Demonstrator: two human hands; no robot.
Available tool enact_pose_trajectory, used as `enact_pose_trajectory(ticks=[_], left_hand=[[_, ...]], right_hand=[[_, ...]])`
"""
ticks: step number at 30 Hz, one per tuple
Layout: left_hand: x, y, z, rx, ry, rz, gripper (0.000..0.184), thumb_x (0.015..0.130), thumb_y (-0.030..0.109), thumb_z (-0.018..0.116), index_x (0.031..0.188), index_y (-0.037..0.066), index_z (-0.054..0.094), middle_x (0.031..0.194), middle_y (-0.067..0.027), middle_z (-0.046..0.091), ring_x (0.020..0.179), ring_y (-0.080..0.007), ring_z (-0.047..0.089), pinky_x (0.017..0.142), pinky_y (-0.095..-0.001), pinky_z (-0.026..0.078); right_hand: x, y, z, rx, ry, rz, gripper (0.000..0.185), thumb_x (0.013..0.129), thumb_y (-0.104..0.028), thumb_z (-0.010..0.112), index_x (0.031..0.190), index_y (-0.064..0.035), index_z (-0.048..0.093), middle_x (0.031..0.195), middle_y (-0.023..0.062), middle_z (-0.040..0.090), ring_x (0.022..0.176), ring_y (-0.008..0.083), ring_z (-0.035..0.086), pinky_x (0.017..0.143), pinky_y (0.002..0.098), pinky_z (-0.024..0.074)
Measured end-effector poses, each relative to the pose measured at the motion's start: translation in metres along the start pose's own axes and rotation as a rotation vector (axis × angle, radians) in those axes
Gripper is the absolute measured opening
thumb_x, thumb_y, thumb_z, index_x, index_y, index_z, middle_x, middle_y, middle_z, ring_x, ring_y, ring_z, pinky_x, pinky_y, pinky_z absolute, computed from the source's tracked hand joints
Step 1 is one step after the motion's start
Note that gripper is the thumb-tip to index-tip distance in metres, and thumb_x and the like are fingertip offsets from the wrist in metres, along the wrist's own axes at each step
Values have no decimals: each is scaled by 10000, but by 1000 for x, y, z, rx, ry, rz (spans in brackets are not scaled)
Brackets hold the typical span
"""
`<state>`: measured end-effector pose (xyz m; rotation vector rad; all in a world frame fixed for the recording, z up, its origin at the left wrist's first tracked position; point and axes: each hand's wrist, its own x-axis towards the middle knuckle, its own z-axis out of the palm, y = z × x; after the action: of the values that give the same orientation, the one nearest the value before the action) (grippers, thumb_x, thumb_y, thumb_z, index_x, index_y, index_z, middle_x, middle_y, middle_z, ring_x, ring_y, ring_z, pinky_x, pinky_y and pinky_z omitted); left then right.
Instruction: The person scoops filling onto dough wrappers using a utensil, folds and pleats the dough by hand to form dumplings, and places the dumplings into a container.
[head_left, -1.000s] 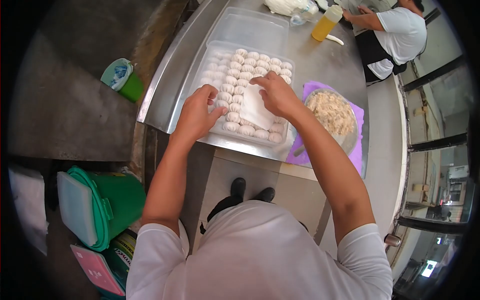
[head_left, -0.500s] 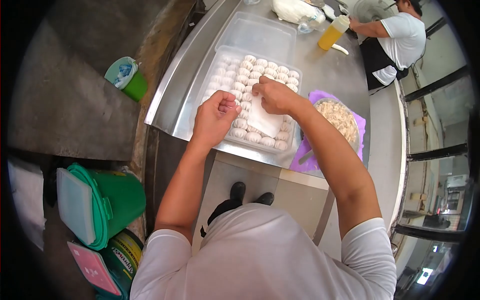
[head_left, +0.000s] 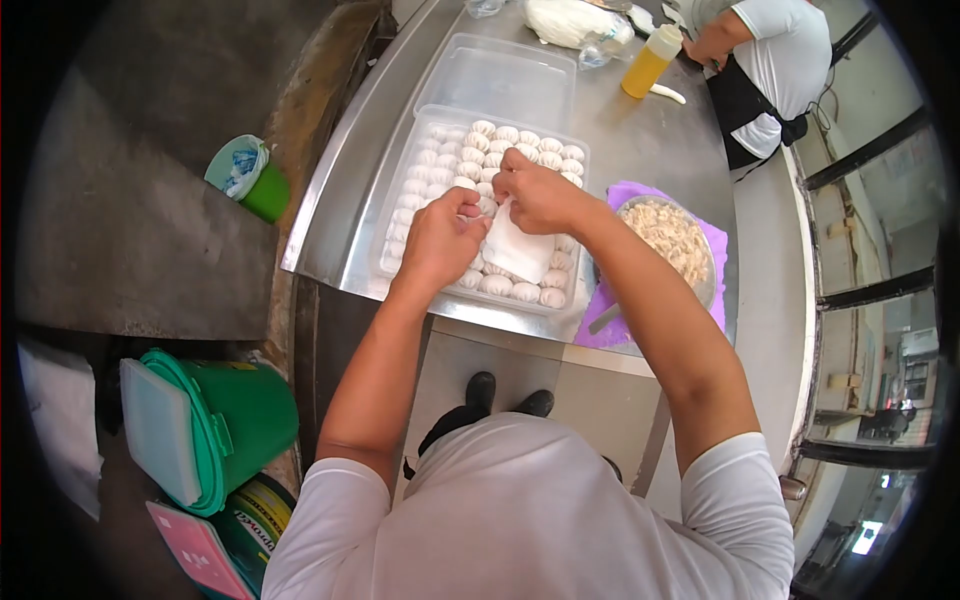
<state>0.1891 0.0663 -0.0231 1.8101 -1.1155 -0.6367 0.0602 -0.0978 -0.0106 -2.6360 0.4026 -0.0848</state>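
Note:
A clear plastic container (head_left: 578, 290) full of pleated white dumplings (head_left: 497, 284) lies on the steel table. Over the middle dumplings hangs a thin white sheet (head_left: 520, 248). My right hand (head_left: 545, 195) is closed in a pinch on the sheet's upper end. Just left of it, my left hand (head_left: 443, 240) has its thumb and fingers drawn together at the sheet's left edge. Whatever those left fingertips hold is hidden. The dumplings along the container's left side look paler, as if under a translucent cover.
A clear lid (head_left: 500, 80) lies behind the container. To the right, a bowl of chopped filling (head_left: 665, 240) rests on a purple cloth (head_left: 717, 245). A squeeze bottle of yellow liquid (head_left: 650, 65) stands farther back, near a co-worker (head_left: 780, 50). Green bins (head_left: 240, 410) are at lower left.
My left hand has moved right, up to the sheet's edge near my right hand. My right hand keeps its pinch on the sheet. The view has shifted slightly.

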Motion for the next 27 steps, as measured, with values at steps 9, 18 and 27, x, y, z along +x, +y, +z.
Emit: enact_pose_trajectory(ticks=[9, 18, 27], left_hand=[[17, -4, 32, 43, -157, 62, 304, 854, 88, 744, 1129, -39, 707, 893, -74, 711, 710, -130, 607, 678, -307, 502], [22, -8, 36, -353, -252, -18, 192, 903, 7, 687, 1089, -35, 710, 844, 35, 622, 735, -42, 516, 638, -214, 422], [18, -4, 42, -430, -253, -36, 199, 911, -7, 666, 1105, -33, 704, 847, 32, 619, 747, -40, 516, 650, -209, 418]], right_hand=[[-40, -9, -18, 294, 301, 187, 183, 824, -39, 666, 987, -18, 587, 1015, 145, 549, 834, 268, 626, 762, 387, 516], [-54, 9, 4, 775, 200, 287, 225, 883, -61, 759, 1008, -33, 574, 859, -35, 519, 767, 52, 481, 671, 206, 448], [-63, 16, 6, 895, 227, 337, 230, 883, -14, 729, 1051, -21, 572, 844, -27, 543, 757, 51, 539, 657, 210, 481]])
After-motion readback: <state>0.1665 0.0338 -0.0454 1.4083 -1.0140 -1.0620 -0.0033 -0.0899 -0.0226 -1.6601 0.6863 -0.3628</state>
